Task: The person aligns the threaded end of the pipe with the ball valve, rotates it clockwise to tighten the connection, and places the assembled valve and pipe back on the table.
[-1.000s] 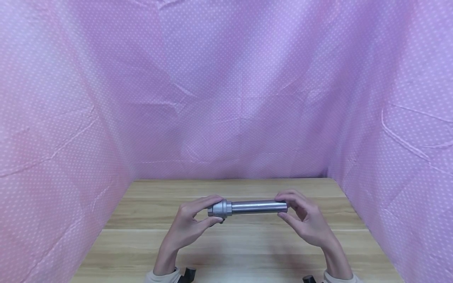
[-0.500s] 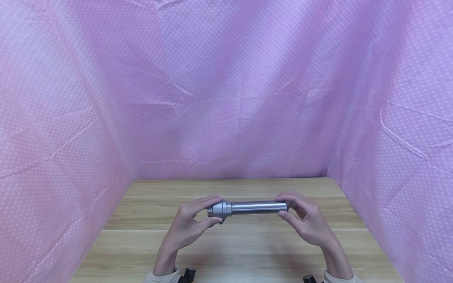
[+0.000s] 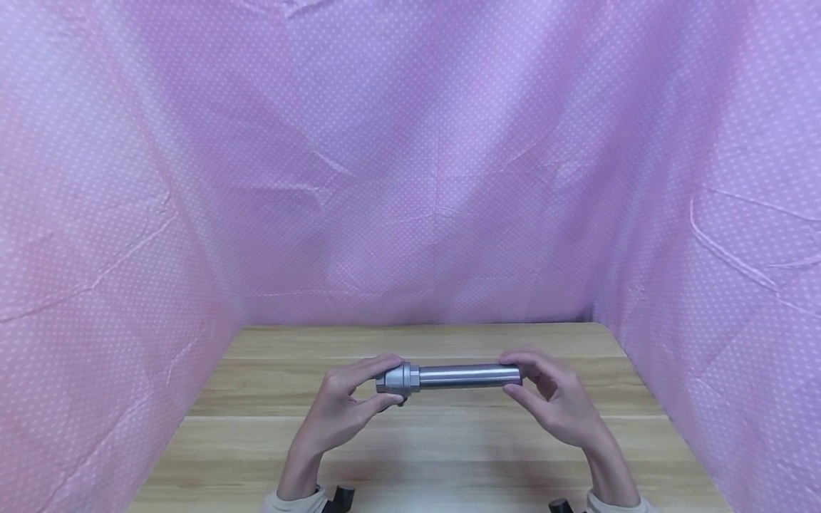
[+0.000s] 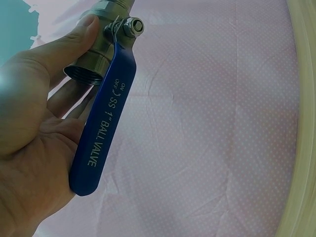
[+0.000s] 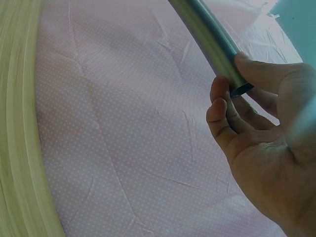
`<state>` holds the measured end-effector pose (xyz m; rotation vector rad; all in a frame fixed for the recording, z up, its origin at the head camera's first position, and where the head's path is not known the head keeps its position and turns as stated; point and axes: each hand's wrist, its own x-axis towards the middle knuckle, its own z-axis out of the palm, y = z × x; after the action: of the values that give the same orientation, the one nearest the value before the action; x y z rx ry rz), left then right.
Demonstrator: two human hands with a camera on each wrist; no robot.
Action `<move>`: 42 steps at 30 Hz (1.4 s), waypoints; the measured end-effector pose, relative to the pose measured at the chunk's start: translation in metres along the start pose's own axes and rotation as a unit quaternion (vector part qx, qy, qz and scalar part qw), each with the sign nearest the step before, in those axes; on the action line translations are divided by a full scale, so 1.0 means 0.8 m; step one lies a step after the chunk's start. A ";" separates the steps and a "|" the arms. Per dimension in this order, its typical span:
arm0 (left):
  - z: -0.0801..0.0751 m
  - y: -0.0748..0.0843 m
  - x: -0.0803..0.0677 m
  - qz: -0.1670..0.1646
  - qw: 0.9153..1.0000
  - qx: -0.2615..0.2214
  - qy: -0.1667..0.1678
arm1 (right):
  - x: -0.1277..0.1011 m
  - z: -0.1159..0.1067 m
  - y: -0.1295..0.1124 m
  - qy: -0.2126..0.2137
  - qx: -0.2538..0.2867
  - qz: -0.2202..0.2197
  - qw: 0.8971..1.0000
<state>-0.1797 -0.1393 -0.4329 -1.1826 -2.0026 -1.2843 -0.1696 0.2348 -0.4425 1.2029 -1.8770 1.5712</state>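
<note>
Crosswise in the head view, the steel pipe (image 3: pixel 468 375) and ball valve (image 3: pixel 398 379) share one long axis, nearly level, held over the wood-grained table (image 3: pixel 449 449); the left hand (image 3: pixel 340 406) pinches the valve's faceted body, the right hand (image 3: pixel 561 406) the pipe's opposite end. Creased, dotted pink cloth (image 3: pixel 410 178) hangs behind. In the left wrist view, a flat blue handle (image 4: pixel 103 123) slants down-left from a nut (image 4: pixel 134 27), past a round threaded mouth (image 4: pixel 83 76). In the right wrist view, the smooth cylinder's dark-rimmed end points down-right between thumb and fingers.
</note>
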 end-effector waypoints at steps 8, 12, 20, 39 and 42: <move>0.000 -0.001 -0.001 0.000 1.000 0.001 -0.001 | 0.000 0.000 0.002 -0.010 -0.004 -0.010 1.000; 0.000 -0.001 0.000 0.000 1.000 0.001 0.000 | 0.000 0.001 0.001 -0.007 -0.006 -0.009 1.000; 0.000 0.000 0.000 -0.001 1.000 0.002 -0.003 | 0.001 0.000 0.000 -0.003 -0.005 -0.014 1.000; 0.000 0.000 0.000 -0.003 1.000 -0.003 -0.001 | 0.000 -0.001 0.002 -0.001 0.004 -0.003 1.000; 0.000 0.000 -0.001 -0.003 1.000 -0.001 -0.001 | 0.001 0.000 0.002 -0.007 0.006 -0.012 1.000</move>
<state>-0.1792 -0.1398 -0.4336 -1.1795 -2.0083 -1.2896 -0.1716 0.2346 -0.4429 1.2395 -1.8584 1.5675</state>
